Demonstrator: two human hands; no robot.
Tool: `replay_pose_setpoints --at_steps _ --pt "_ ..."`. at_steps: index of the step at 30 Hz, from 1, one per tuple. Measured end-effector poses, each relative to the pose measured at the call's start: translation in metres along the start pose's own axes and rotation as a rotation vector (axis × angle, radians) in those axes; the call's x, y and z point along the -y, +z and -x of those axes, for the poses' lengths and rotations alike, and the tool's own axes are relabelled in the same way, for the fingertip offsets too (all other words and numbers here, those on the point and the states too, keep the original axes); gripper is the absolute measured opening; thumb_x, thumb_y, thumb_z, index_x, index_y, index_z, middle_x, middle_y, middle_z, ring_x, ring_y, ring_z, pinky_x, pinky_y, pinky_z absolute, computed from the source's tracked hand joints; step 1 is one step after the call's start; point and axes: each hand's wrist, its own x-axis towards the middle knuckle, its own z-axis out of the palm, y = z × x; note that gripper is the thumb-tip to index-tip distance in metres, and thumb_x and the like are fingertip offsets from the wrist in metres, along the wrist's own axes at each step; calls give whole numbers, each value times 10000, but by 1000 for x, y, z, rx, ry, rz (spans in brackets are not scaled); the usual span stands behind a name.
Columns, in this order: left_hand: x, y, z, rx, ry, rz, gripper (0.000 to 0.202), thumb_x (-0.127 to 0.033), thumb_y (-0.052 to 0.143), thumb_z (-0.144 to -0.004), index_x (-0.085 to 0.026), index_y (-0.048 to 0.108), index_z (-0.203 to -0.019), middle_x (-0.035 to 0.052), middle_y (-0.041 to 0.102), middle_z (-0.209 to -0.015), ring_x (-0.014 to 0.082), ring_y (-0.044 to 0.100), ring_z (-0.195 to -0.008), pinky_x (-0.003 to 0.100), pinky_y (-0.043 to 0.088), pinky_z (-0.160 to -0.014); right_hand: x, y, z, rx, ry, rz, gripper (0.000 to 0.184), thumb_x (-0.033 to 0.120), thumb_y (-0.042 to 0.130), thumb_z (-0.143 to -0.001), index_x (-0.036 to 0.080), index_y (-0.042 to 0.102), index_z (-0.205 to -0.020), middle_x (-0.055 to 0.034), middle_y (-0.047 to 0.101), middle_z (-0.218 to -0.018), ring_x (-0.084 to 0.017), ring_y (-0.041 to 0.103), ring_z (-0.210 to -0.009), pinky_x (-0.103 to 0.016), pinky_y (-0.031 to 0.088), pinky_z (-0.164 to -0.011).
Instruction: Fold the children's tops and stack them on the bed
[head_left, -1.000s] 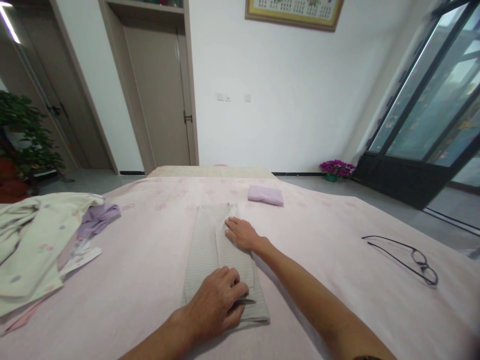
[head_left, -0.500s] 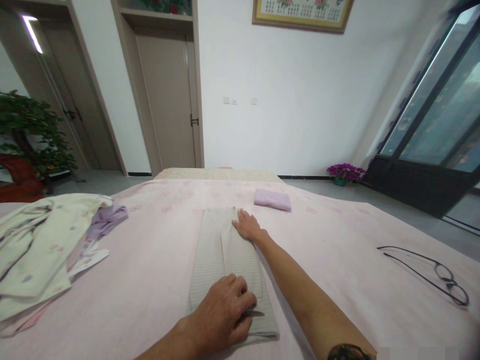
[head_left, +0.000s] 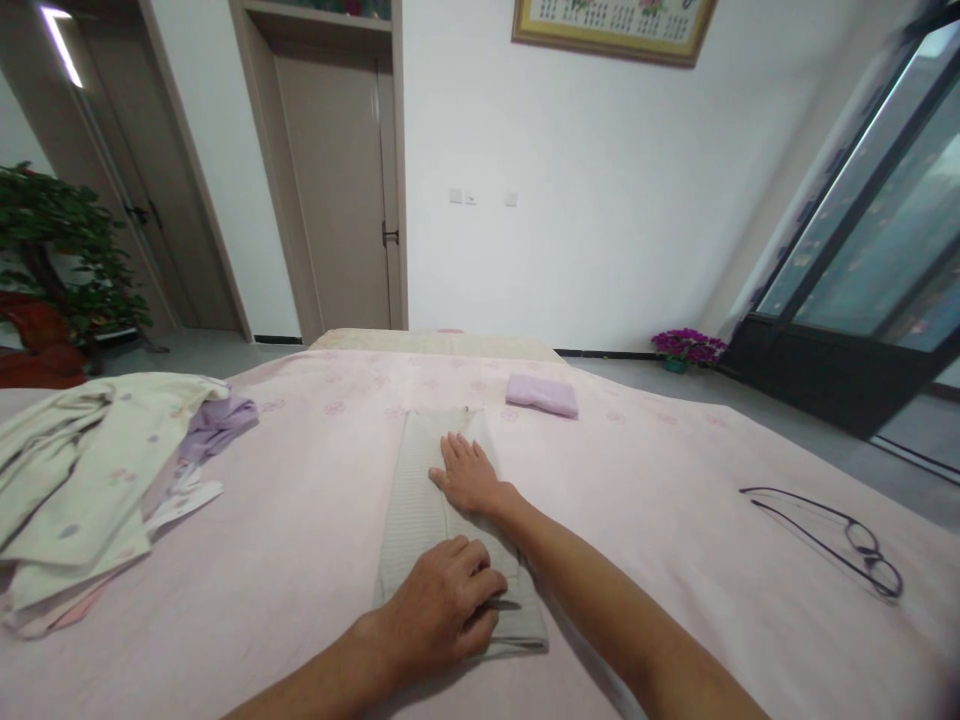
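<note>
A pale grey, finely striped garment (head_left: 420, 480) lies folded into a long narrow strip in front of me. My right hand (head_left: 466, 475) rests flat on its upper part, fingers stretched out and spread. Nearer to me, my left hand (head_left: 448, 600) is closed over the lower part, fingers curled. A thin, pointed grey bit, seemingly a fold of the cloth, sticks out between its thumb and forefinger. The palm side of the left hand is hidden.
A pink patterned sheet (head_left: 300, 560) covers the surface. Heaped clothes (head_left: 90, 470) lie at the left. A folded lilac cloth (head_left: 541, 394) sits beyond my right hand, and glasses (head_left: 862, 550) lie at the right. A door (head_left: 337, 190) stands behind.
My right hand has moved left and slightly nearer, from the garment's right edge onto its middle. The left hand stays closed at the lower part. The view has shifted slightly.
</note>
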Motion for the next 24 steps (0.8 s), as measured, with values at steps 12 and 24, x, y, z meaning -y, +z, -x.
replay_pose_setpoints --at_steps 12,24 --pt "74 -20 13 -311 -357 -50 279 -297 406 -999 -206 664 -1056 65 695 -1085 211 614 -1062 405 463 -986 -6 -5 53 -49 3 46 687 515 297 -1011 72 300 -1536 -173 229 -1606 -300 185 -1498 -483 179 -1196" --pt "79 7 21 -36 -409 -286 476 -393 462 -970 -242 501 -1419 98 441 -1534 280 364 -1428 520 268 -1167 -4 -1 64 -123 -34 74 622 472 316 -1012 100 377 -1507 -153 320 -1580 -288 240 -1482 -465 184 -1196"
